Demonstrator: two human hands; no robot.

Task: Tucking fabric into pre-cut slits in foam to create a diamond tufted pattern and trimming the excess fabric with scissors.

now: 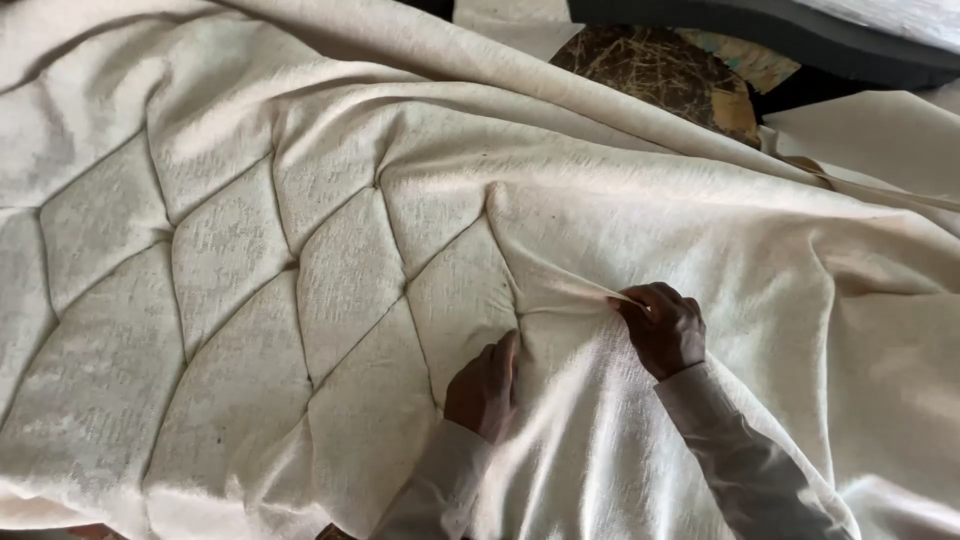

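A large cream woven upholstery fabric (300,250), tufted into diamond-shaped pads on its left half and loose on the right, fills nearly the whole frame. Just right of lower centre, the right hand (663,328) is closed tight, pinching a taut fold of this fabric. Beside it at lower centre, the left hand (485,385) presses flat, fingers extended, into a seam, gripping nothing.

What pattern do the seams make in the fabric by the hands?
Diamond tufting in plain cream fabric, seen in the head view, left of the left hand.
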